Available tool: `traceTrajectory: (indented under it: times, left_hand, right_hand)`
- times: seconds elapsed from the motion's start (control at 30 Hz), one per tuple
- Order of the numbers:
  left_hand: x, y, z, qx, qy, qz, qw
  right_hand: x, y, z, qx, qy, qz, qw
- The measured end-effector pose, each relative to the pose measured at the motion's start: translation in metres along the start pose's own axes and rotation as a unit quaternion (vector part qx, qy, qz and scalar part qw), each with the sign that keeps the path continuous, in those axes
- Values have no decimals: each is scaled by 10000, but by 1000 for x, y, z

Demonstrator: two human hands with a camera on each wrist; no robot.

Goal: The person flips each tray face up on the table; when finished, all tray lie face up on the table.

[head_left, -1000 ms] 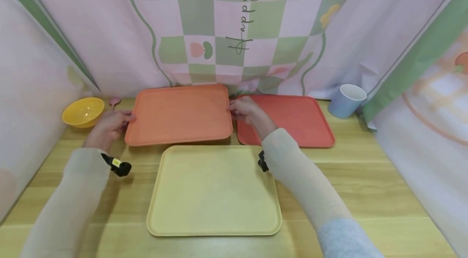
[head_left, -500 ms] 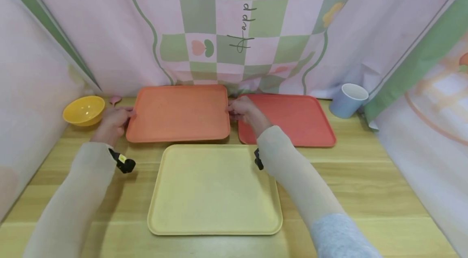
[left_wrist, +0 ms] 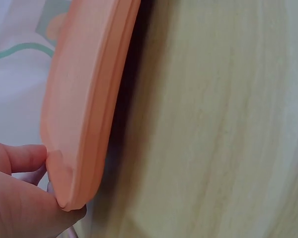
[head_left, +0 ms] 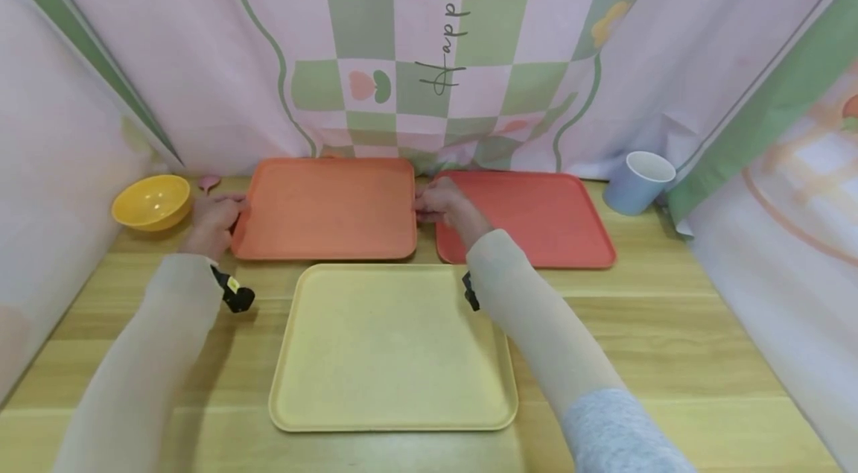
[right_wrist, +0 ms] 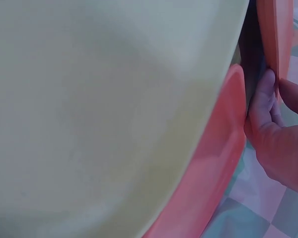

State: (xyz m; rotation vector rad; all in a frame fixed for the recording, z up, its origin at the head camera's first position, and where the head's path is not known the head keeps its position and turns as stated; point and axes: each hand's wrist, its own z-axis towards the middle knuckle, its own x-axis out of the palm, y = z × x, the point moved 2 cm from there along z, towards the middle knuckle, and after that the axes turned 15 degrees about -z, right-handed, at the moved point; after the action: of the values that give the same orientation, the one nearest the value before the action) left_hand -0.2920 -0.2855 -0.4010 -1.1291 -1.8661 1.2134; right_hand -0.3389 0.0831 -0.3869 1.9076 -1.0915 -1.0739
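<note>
An orange tray (head_left: 328, 208) lies nearly level at the back left of the table, both hands at its short ends. My left hand (head_left: 214, 220) pinches its left rim; in the left wrist view a dark gap shows between the tray's edge (left_wrist: 102, 99) and the wood. At the opposite end my right hand (head_left: 445, 203) grips the rim, its thumb and fingers on either side of the edge in the right wrist view. Close beside that hand is a red tray (head_left: 536, 220), partly covered by the right forearm. A pale yellow tray (head_left: 395, 346) lies in front.
Left of the orange tray stand a yellow bowl (head_left: 153, 203) and a pink spoon (head_left: 208, 182), partly hidden by the left hand. A blue cup (head_left: 637, 186) stands at the back right. A patterned curtain (head_left: 422, 33) hangs right behind the trays.
The orange tray has come down from a tilted pose to nearly level and shifted slightly left, both hands still holding it. My left forearm has swung a little to the right.
</note>
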Motion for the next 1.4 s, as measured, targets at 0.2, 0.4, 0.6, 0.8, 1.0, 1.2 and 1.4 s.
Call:
traceTrajectory:
  times: [0.2,0.4,0.6,0.8,1.0,1.2,1.4]
  left_hand:
    - [-3,1,3,84,-15,176,9998]
    - [-4,0,4,-20,-43,57,10000]
    - [-5,0,4,85,39,372,9993]
    - [-10,2,6,64,282,814,9963]
    - [-15,2,7,-113,424,957,9944]
    - [-15,2,11,130,372,1107,9931]
    - [-12,2,10,620,317,1541,9856]
  right_hand:
    - [3,2,2,93,-78,-100,9999]
    - [6,3,2,37,-99,-279,9996]
    - [9,5,0,27,-15,-455,9990]
    - [12,6,2,73,133,-585,9982]
    - [13,6,1,109,211,-721,9971]
    - [11,5,1,81,319,-701,9970]
    - [4,4,-1,-38,461,-577,9973]
